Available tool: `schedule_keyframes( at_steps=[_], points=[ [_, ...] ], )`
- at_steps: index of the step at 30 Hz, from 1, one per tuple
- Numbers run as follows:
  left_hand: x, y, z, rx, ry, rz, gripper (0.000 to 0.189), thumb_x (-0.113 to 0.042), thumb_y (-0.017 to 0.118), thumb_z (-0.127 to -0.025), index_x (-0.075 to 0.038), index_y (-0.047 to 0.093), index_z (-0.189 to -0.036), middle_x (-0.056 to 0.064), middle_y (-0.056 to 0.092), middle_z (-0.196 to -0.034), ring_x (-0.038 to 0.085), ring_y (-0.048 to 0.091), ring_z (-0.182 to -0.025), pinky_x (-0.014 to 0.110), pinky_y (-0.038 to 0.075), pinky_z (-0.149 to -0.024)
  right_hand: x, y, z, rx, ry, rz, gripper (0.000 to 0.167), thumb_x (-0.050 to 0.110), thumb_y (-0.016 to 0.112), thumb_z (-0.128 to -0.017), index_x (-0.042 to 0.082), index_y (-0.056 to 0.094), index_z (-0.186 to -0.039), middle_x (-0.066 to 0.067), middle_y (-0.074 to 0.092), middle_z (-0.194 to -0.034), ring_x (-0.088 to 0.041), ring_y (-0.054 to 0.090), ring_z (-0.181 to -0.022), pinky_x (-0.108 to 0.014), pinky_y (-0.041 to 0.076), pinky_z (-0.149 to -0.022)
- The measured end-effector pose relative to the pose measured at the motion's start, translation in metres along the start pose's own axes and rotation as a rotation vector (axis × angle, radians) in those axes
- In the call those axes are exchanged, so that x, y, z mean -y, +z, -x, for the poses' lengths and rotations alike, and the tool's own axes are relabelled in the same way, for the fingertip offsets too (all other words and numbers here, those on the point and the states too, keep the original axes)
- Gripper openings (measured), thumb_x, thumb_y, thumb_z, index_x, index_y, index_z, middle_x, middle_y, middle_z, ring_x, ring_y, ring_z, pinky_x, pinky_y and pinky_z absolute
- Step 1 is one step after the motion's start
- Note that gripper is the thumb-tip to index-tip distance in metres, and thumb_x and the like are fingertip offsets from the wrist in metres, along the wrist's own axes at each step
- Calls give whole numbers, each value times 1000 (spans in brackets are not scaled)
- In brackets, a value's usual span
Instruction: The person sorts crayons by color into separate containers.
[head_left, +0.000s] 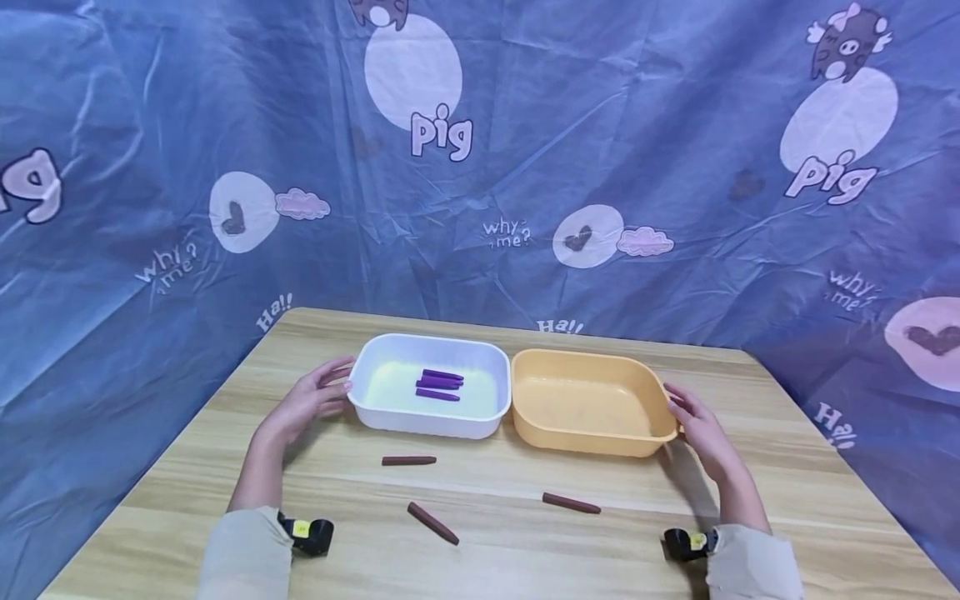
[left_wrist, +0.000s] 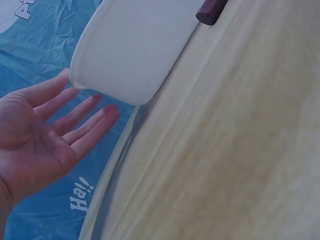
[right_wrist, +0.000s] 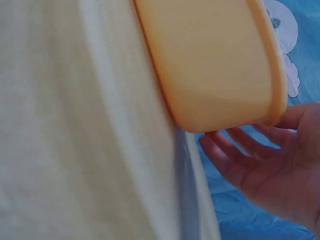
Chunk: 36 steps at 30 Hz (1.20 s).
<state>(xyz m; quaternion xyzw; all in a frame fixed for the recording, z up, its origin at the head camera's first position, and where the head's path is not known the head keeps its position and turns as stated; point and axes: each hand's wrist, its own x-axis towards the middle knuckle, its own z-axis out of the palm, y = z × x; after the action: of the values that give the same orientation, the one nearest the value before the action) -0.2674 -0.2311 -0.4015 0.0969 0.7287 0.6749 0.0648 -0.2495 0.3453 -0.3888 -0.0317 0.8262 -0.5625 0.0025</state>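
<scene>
A white plastic basin [head_left: 427, 422] stands at the left with several purple crayons [head_left: 438, 396] lying on its floor. My left hand [head_left: 306, 406] is at its left end, thumb at the rim [left_wrist: 75, 86] and the other fingers spread loosely below. Butted up to its right side is an orange-yellow basin [head_left: 585, 440], with only its bare bottom showing inside. At that basin's right end is my right hand [head_left: 699, 427], thumb at the rim, the relaxed fingers [right_wrist: 230, 150] close along the end wall.
Three brown crayons lie on the wooden table [head_left: 495, 558] in front of the basins: one near the white basin [head_left: 408, 460], one nearer me [head_left: 432, 523], one toward the right [head_left: 572, 503]. A blue printed curtain [head_left: 480, 192] hangs behind the table and at both sides.
</scene>
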Motion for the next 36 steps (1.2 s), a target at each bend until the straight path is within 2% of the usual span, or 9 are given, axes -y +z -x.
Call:
schedule_keyframes(
  at_steps=[5, 8, 11, 14, 19, 23, 27, 31, 36],
  points=[
    [-17, 2, 1, -153, 95, -54, 57, -9, 54, -92, 4, 28, -141, 25, 35, -138, 27, 43, -119, 28, 40, -96, -6, 0, -2, 13, 37, -72, 55, 24, 32, -101, -8, 13, -142, -28, 27, -131, 1, 50, -90, -23, 49, -75],
    [-31, 7, 1, -238, 162, -66, 53, -9, 56, -92, 4, 33, -138, 25, 39, -135, 27, 42, -119, 19, 40, -94, -6, -2, -1, 15, 43, -85, 55, 24, 32, -101, -6, 12, -142, -28, 26, -132, 2, 50, -90, -22, 48, -75],
    [-46, 15, 1, -283, 239, -85, 51, -8, 58, -90, 4, 38, -135, 23, 43, -132, 25, 43, -119, 16, 41, -91, -4, -2, -1, 18, 52, -96, 55, 24, 31, -101, -5, 11, -143, -29, 23, -136, 2, 50, -91, -21, 48, -76],
    [-60, 23, 3, -290, 319, -103, 49, -8, 61, -89, 4, 43, -132, 17, 49, -129, 22, 45, -117, 17, 42, -90, -3, -1, -2, 18, 56, -99, 55, 24, 31, -101, -5, 11, -144, -29, 22, -138, 0, 50, -93, -21, 48, -76],
    [-74, 40, 7, -221, 402, -136, 47, -11, 64, -87, 2, 49, -129, 16, 54, -124, 19, 50, -113, 20, 43, -91, -3, -1, -2, 14, 55, -95, 53, 22, 30, -102, -5, 11, -144, -30, 23, -138, -2, 51, -93, -22, 48, -76],
    [-81, 50, 13, -103, 387, -204, 45, -11, 65, -86, 0, 51, -128, 16, 55, -122, 24, 52, -110, 23, 44, -90, -5, 0, -1, 12, 51, -85, 52, 21, 29, -102, -5, 11, -143, -32, 24, -137, -1, 50, -91, -21, 48, -75],
    [-85, 60, 21, 33, 367, -309, 44, -10, 66, -85, 0, 53, -126, 12, 56, -122, 26, 52, -110, 35, 44, -92, -5, 0, -1, 7, 47, -83, 52, 20, 29, -102, -6, 12, -143, -32, 25, -136, 0, 50, -90, -22, 48, -75],
    [-82, 69, 29, 135, 361, -428, 42, -12, 68, -83, -1, 56, -122, 11, 59, -117, 29, 54, -106, 42, 45, -90, -4, 0, -2, 9, 44, -91, 52, 20, 30, -101, -7, 12, -143, -33, 26, -134, -3, 51, -91, -24, 49, -75],
    [-67, 79, 38, 265, 388, -513, 40, -11, 70, -82, -5, 59, -120, 10, 60, -113, 32, 56, -101, 37, 48, -85, -2, -1, -2, 14, 39, -84, 51, 18, 29, -102, -7, 12, -143, -33, 27, -133, -4, 52, -90, -23, 49, -73]
  ],
)
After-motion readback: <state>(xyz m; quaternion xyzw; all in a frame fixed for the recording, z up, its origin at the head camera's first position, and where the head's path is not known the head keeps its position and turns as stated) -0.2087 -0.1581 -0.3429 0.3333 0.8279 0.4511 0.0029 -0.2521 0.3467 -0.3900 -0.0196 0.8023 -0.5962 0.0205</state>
